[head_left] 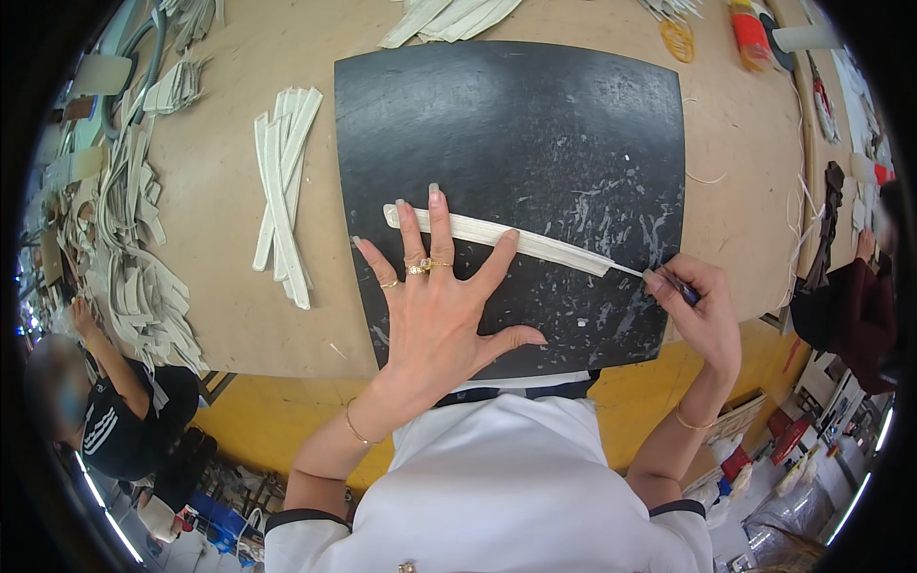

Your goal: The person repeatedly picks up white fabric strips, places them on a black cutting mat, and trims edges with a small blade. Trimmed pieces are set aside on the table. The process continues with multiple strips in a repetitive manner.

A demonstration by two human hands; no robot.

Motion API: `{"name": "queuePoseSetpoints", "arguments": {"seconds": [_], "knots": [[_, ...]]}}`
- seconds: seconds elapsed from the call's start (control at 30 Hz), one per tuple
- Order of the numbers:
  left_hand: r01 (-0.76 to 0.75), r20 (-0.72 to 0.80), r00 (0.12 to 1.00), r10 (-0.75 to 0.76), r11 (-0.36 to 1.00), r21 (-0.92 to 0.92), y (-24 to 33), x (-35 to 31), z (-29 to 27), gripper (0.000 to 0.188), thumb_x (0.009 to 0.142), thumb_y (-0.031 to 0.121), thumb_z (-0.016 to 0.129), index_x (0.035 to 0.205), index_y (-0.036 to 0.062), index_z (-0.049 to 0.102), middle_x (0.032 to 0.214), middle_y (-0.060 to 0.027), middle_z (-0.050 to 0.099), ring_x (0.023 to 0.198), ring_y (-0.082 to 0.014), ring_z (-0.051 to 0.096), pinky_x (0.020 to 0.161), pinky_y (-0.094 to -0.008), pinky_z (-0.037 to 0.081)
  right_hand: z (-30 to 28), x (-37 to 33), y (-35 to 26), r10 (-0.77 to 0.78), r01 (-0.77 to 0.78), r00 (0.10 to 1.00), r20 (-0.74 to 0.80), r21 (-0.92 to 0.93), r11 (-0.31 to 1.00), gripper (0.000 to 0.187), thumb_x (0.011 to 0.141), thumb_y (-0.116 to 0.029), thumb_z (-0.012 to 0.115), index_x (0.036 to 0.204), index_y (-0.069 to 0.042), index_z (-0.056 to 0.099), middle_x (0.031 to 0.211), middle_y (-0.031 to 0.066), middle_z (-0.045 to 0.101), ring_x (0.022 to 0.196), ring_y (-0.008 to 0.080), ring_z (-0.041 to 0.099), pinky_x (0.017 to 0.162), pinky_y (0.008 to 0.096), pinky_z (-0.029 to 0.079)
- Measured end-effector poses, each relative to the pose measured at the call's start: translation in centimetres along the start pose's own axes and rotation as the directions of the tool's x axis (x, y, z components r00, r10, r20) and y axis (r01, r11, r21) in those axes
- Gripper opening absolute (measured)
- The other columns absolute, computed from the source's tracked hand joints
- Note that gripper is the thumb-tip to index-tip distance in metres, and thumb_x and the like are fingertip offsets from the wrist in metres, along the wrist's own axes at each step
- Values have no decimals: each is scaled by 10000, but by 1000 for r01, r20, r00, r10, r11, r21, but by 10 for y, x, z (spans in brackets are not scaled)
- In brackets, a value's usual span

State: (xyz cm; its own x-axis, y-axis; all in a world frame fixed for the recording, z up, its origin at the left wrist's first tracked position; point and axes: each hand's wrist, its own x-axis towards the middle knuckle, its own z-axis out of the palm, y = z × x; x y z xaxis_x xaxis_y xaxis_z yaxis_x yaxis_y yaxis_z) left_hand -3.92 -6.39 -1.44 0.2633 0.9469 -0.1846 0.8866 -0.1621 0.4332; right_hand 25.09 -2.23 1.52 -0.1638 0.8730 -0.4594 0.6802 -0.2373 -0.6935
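Observation:
My left hand (435, 296) lies flat with fingers spread on a black cutting mat (535, 124), pressing down a long cream strip (535, 244) that runs across the mat. My right hand (693, 306) grips a small dark-handled blade tool (673, 285) whose thin tip touches the strip's right end. Rings sit on the left hand's fingers and thin bracelets on both wrists.
The mat rests on a tan worktable (229, 315). A crossed bundle of cream strips (284, 191) lies left of the mat, with heaps of more strips (134, 258) along the left edge. An orange bottle (750, 33) stands far right. A seated person (115, 411) is at lower left.

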Motion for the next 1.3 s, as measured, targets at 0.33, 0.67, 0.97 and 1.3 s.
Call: {"name": "queuePoseSetpoints", "arguments": {"seconds": [0.33, 0.67, 0.97, 1.3], "knots": [[-24, -77, 997, 26, 999, 32, -1, -13, 15, 984, 825, 642, 637, 1542, 53, 309, 1624, -214, 194, 1504, -436, 119, 1136, -665, 99, 4, -1, -20, -13, 13, 1000, 19, 14, 1000, 187, 860, -137, 743, 791, 20, 667, 584, 71, 505, 523, 126, 395, 494, 305, 319], [-3, -88, 996, 3, 1000, 1, -4, -10, 18, 992, 844, 572, 668, 1537, -13, 265, 1613, -210, 230, 1509, -384, 168, 1190, -546, 120, 19, 8, -90, -150, 161, 985, -80, 149, 976, 110, 818, -62, 751, 827, 21, 680, 606, 54, 566, 527, 92, 468, 502, 249, 345], [17, -61, 998, -17, 1000, 4, -1, -9, 13, 991, 836, 569, 676, 1543, 8, 266, 1614, -209, 222, 1497, -399, 193, 1176, -552, 185, 7, -10, -90, -241, 261, 939, -246, 53, 964, 108, 801, -36, 768, 783, 24, 680, 592, 31, 534, 530, 70, 423, 496, 239, 310], [24, -8, 1000, -25, 1000, -5, 1, -7, 8, 1014, 804, 610, 682, 1545, 42, 285, 1613, -242, 187, 1481, -451, 192, 1153, -604, 187, 2, -8, 18, 71, -49, 963, -258, 92, 995, 292, 898, -134, 741, 728, 49, 589, 591, -27, 374, 598, 61, 299, 507, 265, 253]]}}
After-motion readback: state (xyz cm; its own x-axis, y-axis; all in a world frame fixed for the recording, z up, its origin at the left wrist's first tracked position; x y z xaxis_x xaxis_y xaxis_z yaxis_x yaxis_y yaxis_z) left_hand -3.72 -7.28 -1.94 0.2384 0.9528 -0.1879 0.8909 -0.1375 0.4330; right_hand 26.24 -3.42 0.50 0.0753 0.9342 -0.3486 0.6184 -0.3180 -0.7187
